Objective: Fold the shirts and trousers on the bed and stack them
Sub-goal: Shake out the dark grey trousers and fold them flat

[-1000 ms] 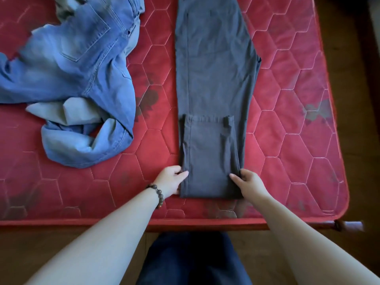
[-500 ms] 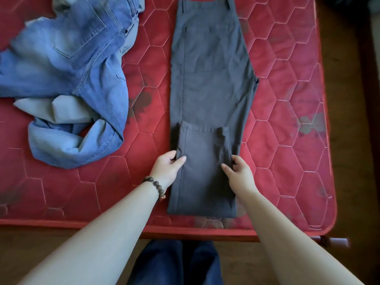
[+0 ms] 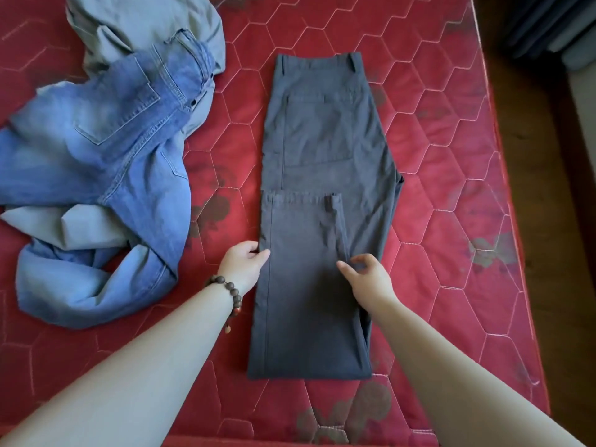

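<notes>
Forearms reach in from 7 and 5 o'clock over the red quilted mattress [image 3: 451,221]. The left hand [image 3: 242,265], with a bead bracelet [image 3: 229,296] on its wrist, sits at the left edge of the grey trousers [image 3: 322,227]; its thumb lies on top of the cloth and its fingers curl at the edge, pinching the fold there. The right hand [image 3: 367,279] rests on the right side of the folded part, fingers loosely bent with the tips touching the fabric; whether they nip any cloth I cannot tell.

The grey trousers lie lengthwise in the middle of the mattress, running from 6 towards 12 o'clock. Their leg ends are folded up over the thighs, so the hems lie across the middle, and the waistband sits at the far end.

Towards 10 o'clock, well apart from the grey pair, blue jeans [image 3: 106,150] lie crumpled on top of a pale grey-green garment [image 3: 142,24].
</notes>
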A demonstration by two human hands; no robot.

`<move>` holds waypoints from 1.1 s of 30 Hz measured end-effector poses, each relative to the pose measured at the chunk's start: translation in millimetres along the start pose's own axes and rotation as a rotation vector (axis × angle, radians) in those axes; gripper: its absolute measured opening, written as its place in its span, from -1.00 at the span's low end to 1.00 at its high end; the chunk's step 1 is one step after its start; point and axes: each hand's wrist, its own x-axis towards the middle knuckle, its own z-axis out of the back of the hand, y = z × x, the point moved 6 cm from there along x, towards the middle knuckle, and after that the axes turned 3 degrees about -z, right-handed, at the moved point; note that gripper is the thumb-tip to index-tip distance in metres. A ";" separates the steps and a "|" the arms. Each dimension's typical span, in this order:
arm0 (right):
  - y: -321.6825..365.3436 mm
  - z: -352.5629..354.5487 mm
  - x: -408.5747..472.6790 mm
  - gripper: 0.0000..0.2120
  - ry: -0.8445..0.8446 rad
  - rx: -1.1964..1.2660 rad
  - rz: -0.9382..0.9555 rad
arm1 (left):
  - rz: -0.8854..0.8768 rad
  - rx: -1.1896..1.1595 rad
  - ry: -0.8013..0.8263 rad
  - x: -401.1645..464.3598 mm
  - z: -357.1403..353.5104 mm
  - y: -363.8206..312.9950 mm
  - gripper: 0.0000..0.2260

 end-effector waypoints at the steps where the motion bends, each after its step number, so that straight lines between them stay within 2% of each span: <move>1: 1.5 -1.1 3.0 -0.58 0.009 0.006 0.007 | -0.023 0.020 0.009 2.6 -1.8 -3.2 -0.79; 5: 16.0 -1.6 13.4 -0.66 -0.006 0.063 0.082 | -0.074 0.060 -0.004 11.9 -7.0 -22.5 -0.79; 8: 33.1 6.4 19.2 -0.76 -0.082 0.144 0.166 | -0.117 -0.006 -0.042 21.5 -5.8 -39.2 -0.88; 11: 39.2 9.0 27.0 -0.79 -0.096 0.159 0.160 | -0.130 -0.008 -0.102 26.6 -2.5 -43.1 -0.93; 13: 36.2 7.8 31.5 -0.78 -0.104 0.082 0.137 | -0.115 0.040 -0.121 26.7 -3.8 -38.6 -0.91; 16: 37.1 8.3 34.5 -0.88 -0.152 0.078 0.173 | -0.139 0.061 -0.141 28.8 -1.8 -39.1 -0.89; 20: 43.0 10.6 37.3 -0.85 -0.149 0.051 0.150 | -0.167 0.119 -0.189 30.0 4.8 -49.6 -0.80; 23: 56.2 15.6 26.6 -0.73 -0.289 -0.142 0.212 | -0.360 0.348 -0.388 17.0 9.1 -69.8 -0.66; 25: 77.9 12.6 12.9 -0.72 -0.423 -0.295 0.450 | -0.560 0.528 -0.418 13.1 -4.1 -87.1 -0.63; 26: 89.3 5.8 7.4 -0.72 -0.451 -0.357 0.593 | -0.627 0.613 -0.374 15.7 -15.5 -91.5 -0.61; 28: 107.3 -15.4 8.4 -0.69 -0.393 -0.479 0.793 | -0.675 0.773 -0.211 25.4 -42.5 -90.4 -0.55; 30: 116.3 -40.8 20.9 -0.59 -0.201 -0.589 0.849 | -0.634 0.892 -0.108 36.1 -62.9 -77.5 -0.51; 33: 119.3 -56.9 45.0 -0.49 -0.054 -0.670 0.902 | -0.617 0.976 -0.150 39.8 -69.5 -64.4 -0.47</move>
